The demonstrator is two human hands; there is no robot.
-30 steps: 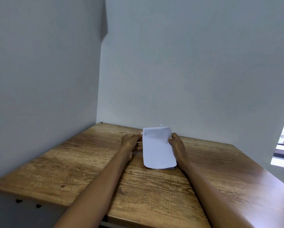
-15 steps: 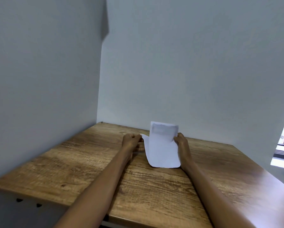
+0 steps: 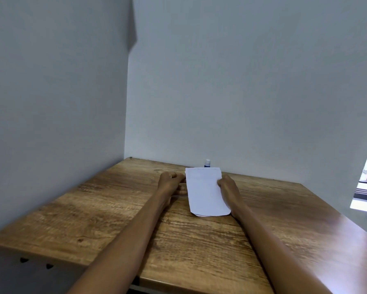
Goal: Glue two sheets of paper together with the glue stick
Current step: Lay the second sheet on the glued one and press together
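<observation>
Now the paper [image 3: 206,192] lies flat on the table [image 3: 106,211], 2 sheets stacked: a sliver of the lower sheet peeks out at the top sheet's near edge, so the pair is not quite square. It reads as light, thin and limp; it will likely bend under its own weight if lifted by 1 corner, slide easily on the smooth wood, and crease if pinched hard. Any glue between the sheets is hidden, so I cannot tell how firmly they bond. The best hold seems to be at the 2 long edges, or flat fingers pressing down on the face to smooth it from the middle outward.

Left of the paper, the left hand [image 3: 171,183] rests on the table with its fingers curled loosely toward the sheet's far left corner; it may touch the edge, but I cannot tell whether it pinches anything. Right of the paper, the right hand [image 3: 226,185] lies along the long edge, fingertips touching it near the far corner; whether they grip or merely press is unclear.

Just beyond the paper's far edge stands the glue [image 3: 207,162], upright by the wall [image 3: 242,81], white cap on, touched by neither hand.
</observation>
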